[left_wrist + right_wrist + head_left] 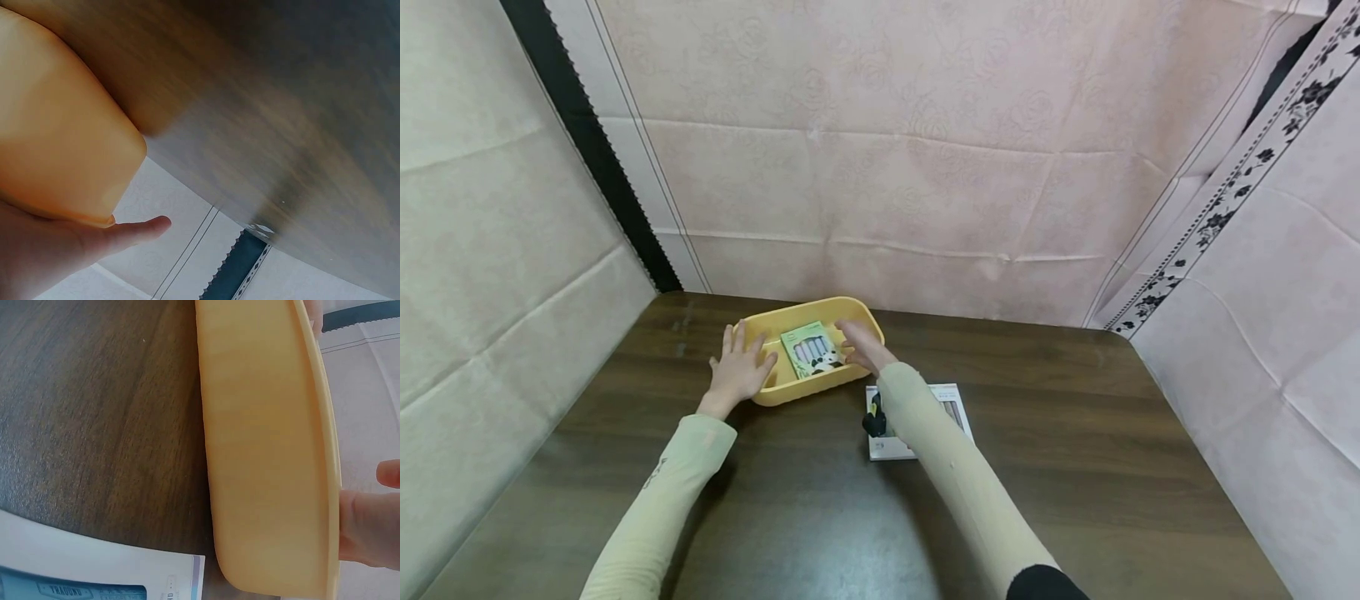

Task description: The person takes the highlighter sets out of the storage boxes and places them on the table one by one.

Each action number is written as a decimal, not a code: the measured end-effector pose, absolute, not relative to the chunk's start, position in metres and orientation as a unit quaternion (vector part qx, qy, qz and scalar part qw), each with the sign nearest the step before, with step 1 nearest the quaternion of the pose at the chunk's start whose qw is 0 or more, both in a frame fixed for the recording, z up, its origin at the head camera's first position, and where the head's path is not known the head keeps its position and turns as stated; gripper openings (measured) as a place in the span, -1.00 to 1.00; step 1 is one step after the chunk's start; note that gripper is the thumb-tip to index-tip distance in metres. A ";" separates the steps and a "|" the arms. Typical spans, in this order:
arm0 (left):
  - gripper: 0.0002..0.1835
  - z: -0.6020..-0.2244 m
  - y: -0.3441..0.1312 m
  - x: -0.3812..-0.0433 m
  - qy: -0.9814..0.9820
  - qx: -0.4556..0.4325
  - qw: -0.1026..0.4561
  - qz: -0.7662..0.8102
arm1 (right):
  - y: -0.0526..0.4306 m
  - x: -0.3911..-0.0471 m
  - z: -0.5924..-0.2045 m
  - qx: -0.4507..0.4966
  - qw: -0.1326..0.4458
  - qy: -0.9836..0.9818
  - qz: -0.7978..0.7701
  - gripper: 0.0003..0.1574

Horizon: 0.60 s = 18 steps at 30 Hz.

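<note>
A yellow plastic tray [797, 390] stands on the brown table, its outer wall [269, 444] filling the middle of the right wrist view. Inside lies a small green box [811, 348] with a row of pale sticks and a panda pictured on it. At the tray's left side, my left hand [739, 371] has its fingers spread over the rim; in the left wrist view one finger of that hand [75, 247] points straight past the tray corner. My right hand [863, 346] reaches over the right rim, its fingers loosely extended beside the green box and holding nothing.
A white flat box [891, 448] with a window and a black item [874, 421] on it lies below the tray, partly under my right forearm. Pale cloth walls [880, 183] enclose the brown table [790, 500] at the back and both sides.
</note>
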<state>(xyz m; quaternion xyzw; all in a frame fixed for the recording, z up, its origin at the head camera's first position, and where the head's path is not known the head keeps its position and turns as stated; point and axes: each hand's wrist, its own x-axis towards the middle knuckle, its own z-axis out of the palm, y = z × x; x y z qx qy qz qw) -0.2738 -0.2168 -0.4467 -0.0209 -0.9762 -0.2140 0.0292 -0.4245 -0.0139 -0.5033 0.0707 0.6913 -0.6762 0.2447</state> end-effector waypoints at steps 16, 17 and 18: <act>-0.34 -0.446 -0.218 -0.275 -0.979 -0.022 0.023 -0.200 | -0.014 -0.340 -0.407 0.063 0.261 0.723 -0.636 -0.37; -0.34 -0.446 -0.218 -0.275 -0.979 -0.022 0.023 -0.199 | -0.016 -0.340 -0.408 0.069 0.258 0.725 -0.635 -0.37; -0.34 -0.446 -0.218 -0.275 -0.979 -0.022 0.024 -0.199 | -0.017 -0.340 -0.408 0.072 0.256 0.725 -0.635 -0.36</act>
